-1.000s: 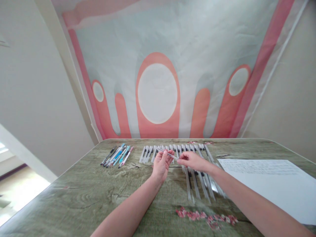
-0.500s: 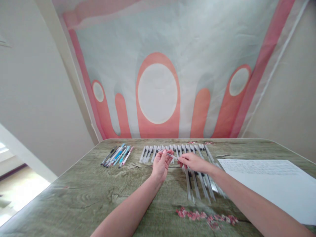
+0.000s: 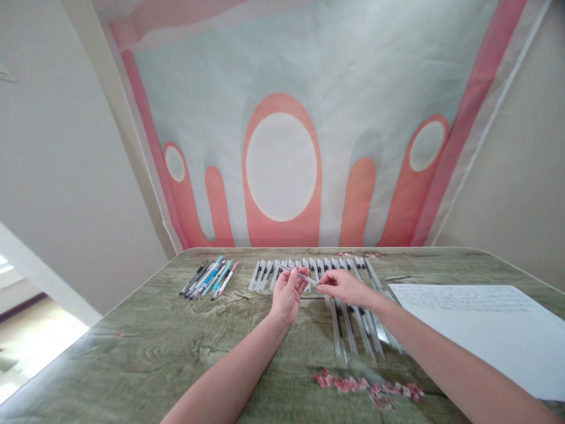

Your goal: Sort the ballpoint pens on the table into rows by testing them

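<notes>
My left hand (image 3: 287, 297) and my right hand (image 3: 342, 287) together hold one thin clear pen (image 3: 303, 276) a little above the table. The left fingers pinch its far part, the right fingertips pinch its near end. Just beyond and under the hands lies a row of several clear pens with black ends (image 3: 282, 269), side by side. More clear pens (image 3: 357, 330) lie in a row beneath my right wrist, pointing toward me.
A bunch of several coloured pens (image 3: 209, 278) lies at the far left of the green wood-patterned table (image 3: 154, 353). A white written sheet (image 3: 477, 321) covers the right side. A pink and pale blue cloth (image 3: 282, 129) hangs behind the table's far edge.
Almost nothing has moved. My right hand shifted very slightly along the pen's near end; the left hand keeps its grip in place.
</notes>
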Available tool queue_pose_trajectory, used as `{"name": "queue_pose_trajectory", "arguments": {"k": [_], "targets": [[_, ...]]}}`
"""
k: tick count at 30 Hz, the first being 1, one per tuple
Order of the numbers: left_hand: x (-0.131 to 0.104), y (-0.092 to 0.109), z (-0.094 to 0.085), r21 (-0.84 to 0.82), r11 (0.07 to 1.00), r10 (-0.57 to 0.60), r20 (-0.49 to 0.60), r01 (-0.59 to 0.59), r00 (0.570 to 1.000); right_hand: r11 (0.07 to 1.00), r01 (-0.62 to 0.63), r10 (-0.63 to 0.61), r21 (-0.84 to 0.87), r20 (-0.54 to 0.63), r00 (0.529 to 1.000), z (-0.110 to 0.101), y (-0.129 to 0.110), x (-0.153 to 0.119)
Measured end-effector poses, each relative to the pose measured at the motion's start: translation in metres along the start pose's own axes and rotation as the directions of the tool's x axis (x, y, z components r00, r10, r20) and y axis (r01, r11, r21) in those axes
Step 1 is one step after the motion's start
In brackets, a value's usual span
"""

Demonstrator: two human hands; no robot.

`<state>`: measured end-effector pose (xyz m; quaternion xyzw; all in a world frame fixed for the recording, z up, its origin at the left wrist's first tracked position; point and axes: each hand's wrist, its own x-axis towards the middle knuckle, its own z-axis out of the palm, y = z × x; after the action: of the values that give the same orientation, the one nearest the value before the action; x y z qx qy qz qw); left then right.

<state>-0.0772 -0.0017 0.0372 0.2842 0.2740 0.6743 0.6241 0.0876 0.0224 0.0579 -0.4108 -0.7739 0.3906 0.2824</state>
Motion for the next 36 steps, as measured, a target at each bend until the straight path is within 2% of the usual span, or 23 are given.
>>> {"name": "queue_pose_trajectory", "arguments": {"k": [6, 13, 17, 19, 25, 28, 36], "targets": [[0.0009, -0.0007, -0.0008, 0.000, 1.000, 0.006, -0.003, -0.006, 1.000, 1.000, -0.025, 0.025, -0.004, 0.093, 0.995, -0.0001, 0.0010, -0.0010], [0.0014, -0.0013, -0.0020, 0.005, 1.000, 0.001, -0.020, -0.001, 1.000, 1.000, -0.016, 0.016, -0.001, -0.028, 0.999, 0.0009, 0.0017, 0.0005], [0.0018, -0.0022, -0.0031, -0.005, 1.000, 0.004, -0.011, -0.004, 1.000, 0.998, -0.060, 0.061, -0.013, 0.078, 0.995, 0.0007, -0.0001, -0.0006], [0.0026, -0.0027, -0.0039, -0.010, 1.000, 0.007, -0.005, -0.007, 1.000, 0.999, -0.041, 0.043, -0.024, 0.092, 0.995, 0.0013, -0.0004, -0.0008], [0.0032, -0.0027, -0.0052, -0.018, 1.000, 0.014, -0.010, -0.014, 1.000, 0.997, 0.030, -0.032, -0.068, -0.030, 0.999, -0.0006, -0.0003, 0.0000], [0.0028, -0.0013, -0.0051, -0.017, 1.000, 0.018, -0.026, -0.019, 0.999, 0.994, 0.046, -0.051, -0.101, -0.050, 0.997, -0.0021, -0.0014, -0.0002], [0.0041, 0.0000, -0.0051, -0.027, 1.000, 0.008, -0.057, -0.010, 0.998, 0.984, -0.167, 0.165, 0.059, 0.038, 0.986, -0.0002, -0.0021, 0.0010]]}}
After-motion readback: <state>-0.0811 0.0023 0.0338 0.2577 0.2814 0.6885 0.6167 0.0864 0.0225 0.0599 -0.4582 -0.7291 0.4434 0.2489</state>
